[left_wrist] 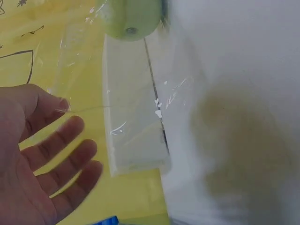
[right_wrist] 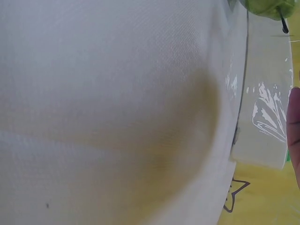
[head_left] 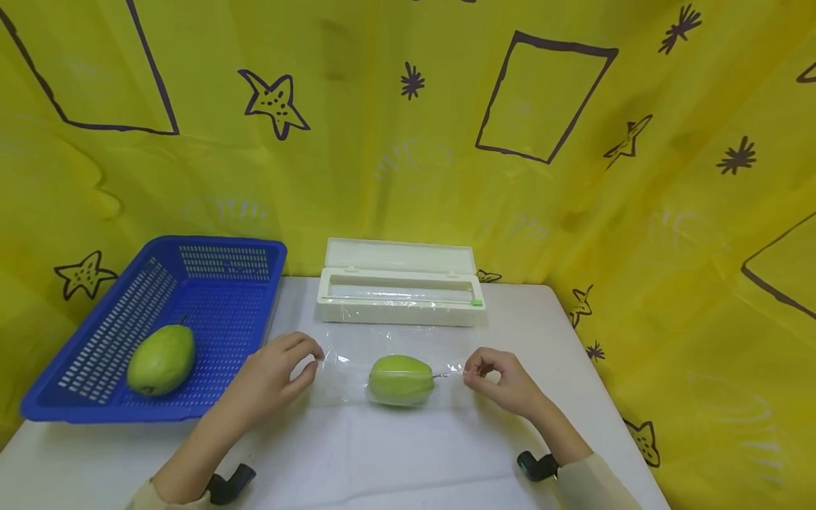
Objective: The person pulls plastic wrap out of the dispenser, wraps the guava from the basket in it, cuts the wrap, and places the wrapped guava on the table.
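A green pear-like fruit [head_left: 401, 382] with a thin dark stem lies on its side on the white table, its stem toward the right. Clear cling film [head_left: 341, 382] stretches around it; which parts pass over or under the fruit is hard to tell. At the film's left side, my left hand [head_left: 280, 368] pinches the edge between thumb and forefinger; the left wrist view shows its other fingers loosely spread. My right hand [head_left: 506, 382] pinches the film's right edge, near the stem. Only a sliver of that hand shows in the right wrist view.
Behind the fruit stands a white cling film dispenser [head_left: 401, 315], lid raised, with a green slider [head_left: 476, 302]. A blue plastic basket [head_left: 274, 283] at the left holds another green fruit [head_left: 162, 361]. A yellow patterned curtain [head_left: 382, 106] hangs behind the table [head_left: 414, 460].
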`<control>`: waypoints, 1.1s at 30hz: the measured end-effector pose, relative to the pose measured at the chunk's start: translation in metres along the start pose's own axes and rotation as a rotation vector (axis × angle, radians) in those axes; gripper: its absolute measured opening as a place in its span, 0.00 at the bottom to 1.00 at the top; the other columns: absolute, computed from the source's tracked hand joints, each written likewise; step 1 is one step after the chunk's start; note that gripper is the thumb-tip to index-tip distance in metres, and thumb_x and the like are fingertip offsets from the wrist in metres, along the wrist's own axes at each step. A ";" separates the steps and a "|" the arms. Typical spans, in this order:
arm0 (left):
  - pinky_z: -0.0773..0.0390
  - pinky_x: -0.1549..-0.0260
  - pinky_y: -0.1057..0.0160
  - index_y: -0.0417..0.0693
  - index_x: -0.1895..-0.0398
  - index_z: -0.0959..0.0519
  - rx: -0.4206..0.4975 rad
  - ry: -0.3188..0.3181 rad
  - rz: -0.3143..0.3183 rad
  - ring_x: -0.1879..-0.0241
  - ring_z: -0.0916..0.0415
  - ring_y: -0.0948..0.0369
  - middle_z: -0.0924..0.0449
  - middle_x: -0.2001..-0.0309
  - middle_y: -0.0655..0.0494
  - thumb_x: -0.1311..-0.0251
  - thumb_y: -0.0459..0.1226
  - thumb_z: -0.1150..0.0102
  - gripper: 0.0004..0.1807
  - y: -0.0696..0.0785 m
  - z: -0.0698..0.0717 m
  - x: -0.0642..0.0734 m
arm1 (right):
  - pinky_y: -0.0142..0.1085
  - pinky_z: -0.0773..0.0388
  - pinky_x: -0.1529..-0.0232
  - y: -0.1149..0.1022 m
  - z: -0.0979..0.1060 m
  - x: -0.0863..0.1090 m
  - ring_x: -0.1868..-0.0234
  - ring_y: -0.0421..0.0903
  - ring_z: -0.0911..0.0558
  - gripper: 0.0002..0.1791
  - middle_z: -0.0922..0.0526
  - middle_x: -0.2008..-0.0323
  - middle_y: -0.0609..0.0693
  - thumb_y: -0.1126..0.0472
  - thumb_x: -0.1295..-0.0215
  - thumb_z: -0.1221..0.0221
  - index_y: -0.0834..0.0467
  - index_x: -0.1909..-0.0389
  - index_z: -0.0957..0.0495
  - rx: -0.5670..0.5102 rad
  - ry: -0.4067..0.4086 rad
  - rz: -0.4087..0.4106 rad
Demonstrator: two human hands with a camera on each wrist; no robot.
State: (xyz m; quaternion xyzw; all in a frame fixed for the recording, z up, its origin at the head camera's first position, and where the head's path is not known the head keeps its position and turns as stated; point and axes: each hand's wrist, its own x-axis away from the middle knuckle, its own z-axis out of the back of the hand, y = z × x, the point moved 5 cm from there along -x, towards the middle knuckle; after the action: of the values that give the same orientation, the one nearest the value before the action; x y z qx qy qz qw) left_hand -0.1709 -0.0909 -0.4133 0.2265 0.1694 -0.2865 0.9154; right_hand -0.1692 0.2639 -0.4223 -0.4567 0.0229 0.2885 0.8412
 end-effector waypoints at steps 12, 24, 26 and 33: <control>0.25 0.40 0.46 0.50 0.37 0.25 0.013 0.025 -0.172 0.34 0.32 0.46 0.26 0.36 0.49 0.41 0.51 0.34 0.30 0.094 -0.042 -0.031 | 0.37 0.19 0.63 0.032 -0.002 0.004 0.68 0.38 0.22 0.11 0.18 0.71 0.45 0.73 0.39 0.37 0.54 0.71 0.23 0.002 0.019 -0.018; 0.17 0.63 0.59 0.55 0.54 0.17 0.142 -0.209 -0.088 0.54 0.19 0.59 0.17 0.52 0.61 0.34 0.47 0.38 0.11 0.075 -0.088 -0.056 | 0.35 0.20 0.64 0.008 -0.002 -0.009 0.69 0.40 0.22 0.07 0.18 0.72 0.53 0.74 0.38 0.38 0.61 0.71 0.23 -0.008 0.031 -0.016; 0.18 0.65 0.59 0.56 0.56 0.16 0.144 -0.189 -0.083 0.55 0.19 0.60 0.17 0.53 0.62 0.34 0.45 0.37 0.08 0.073 -0.088 -0.057 | 0.36 0.20 0.64 0.011 -0.003 -0.011 0.69 0.40 0.22 0.07 0.18 0.72 0.52 0.74 0.38 0.38 0.61 0.71 0.23 -0.003 0.037 -0.030; 0.18 0.61 0.57 0.58 0.50 0.20 0.205 -0.205 -0.075 0.55 0.20 0.60 0.18 0.54 0.62 0.34 0.42 0.38 0.11 0.070 -0.093 -0.058 | 0.35 0.21 0.64 0.044 -0.006 -0.012 0.68 0.40 0.23 0.07 0.18 0.71 0.46 0.65 0.35 0.36 0.53 0.71 0.22 0.022 0.050 -0.117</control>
State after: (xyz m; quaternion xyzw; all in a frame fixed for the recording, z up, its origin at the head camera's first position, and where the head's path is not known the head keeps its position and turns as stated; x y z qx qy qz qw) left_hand -0.1908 0.0339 -0.4443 0.2819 0.0531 -0.3579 0.8886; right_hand -0.2000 0.2713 -0.4553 -0.4550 0.0204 0.2271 0.8608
